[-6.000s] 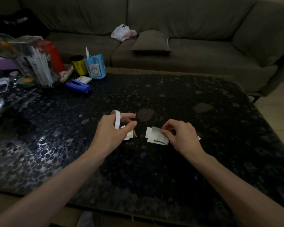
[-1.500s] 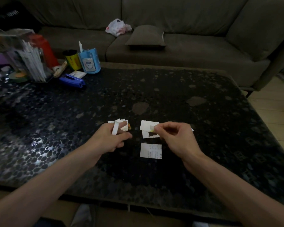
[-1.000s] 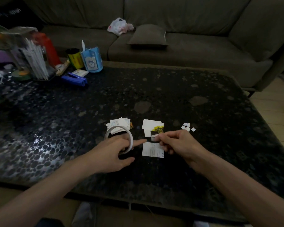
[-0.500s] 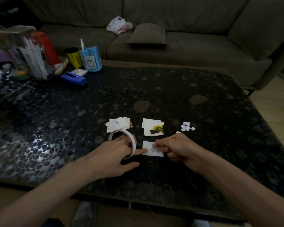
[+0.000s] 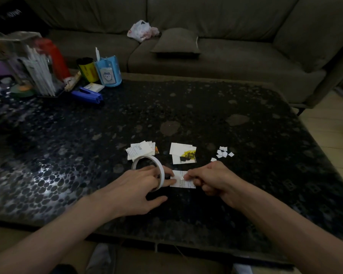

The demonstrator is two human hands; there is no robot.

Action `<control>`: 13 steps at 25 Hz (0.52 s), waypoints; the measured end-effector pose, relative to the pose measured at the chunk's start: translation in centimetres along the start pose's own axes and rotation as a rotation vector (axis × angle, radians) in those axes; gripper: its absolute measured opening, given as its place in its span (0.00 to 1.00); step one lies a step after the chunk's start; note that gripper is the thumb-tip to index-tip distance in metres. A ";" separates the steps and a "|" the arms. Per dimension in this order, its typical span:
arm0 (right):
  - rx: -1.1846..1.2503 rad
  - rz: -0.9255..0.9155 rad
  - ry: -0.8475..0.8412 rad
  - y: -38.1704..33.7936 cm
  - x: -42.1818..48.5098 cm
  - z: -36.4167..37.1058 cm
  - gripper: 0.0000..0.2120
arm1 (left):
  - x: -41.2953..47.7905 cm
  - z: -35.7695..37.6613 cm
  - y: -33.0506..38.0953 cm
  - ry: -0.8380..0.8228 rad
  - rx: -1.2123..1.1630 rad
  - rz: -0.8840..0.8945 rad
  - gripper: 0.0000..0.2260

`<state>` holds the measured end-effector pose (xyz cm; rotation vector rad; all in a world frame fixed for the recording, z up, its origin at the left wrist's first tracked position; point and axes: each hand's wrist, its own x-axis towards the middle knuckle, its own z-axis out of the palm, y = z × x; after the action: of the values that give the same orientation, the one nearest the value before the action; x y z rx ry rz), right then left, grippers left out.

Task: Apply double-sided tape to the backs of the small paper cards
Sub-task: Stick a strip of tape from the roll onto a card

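1 small paper card (image 5: 183, 182) lies on the worktop (image 5: 206, 107) between both hands. The left hand (image 5: 135, 186), fingers straight through the tape roll (image 5: 162, 176), presses the card's left edge. The right hand (image 5: 212, 180), fingers curled, pinches the card's middle. More cards (image 5: 181, 151) lie just beyond.

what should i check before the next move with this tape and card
1. Card lies flat on the table: ok.
2. Left hand index finger pins the card's left edge: ok.
3. Tape roll sits right beside the card, under the left hand: ok.
4. Right hand pinches the tape strip over the card: ok.
5. Strip pressed down along its whole length: cannot tell.
6. Strip torn free of the roll: cannot tell.
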<state>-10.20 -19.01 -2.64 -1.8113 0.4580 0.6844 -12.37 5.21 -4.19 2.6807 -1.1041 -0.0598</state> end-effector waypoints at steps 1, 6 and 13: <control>0.003 0.000 -0.002 0.0 0.0 0.0 0.08 | 0.1 0.1 0.0 0.008 -0.005 -0.004 0.25; 0.000 0.009 -0.004 -0.2 -0.1 -0.1 0.07 | 0.2 0.4 0.2 0.038 0.045 0.011 0.28; 0.011 -0.003 0.008 0.0 0.0 0.1 0.08 | 0.4 0.2 0.9 0.020 0.106 0.041 0.24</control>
<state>-10.26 -18.94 -2.68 -1.8043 0.4637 0.6713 -12.75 4.25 -4.16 2.7430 -1.1872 0.0333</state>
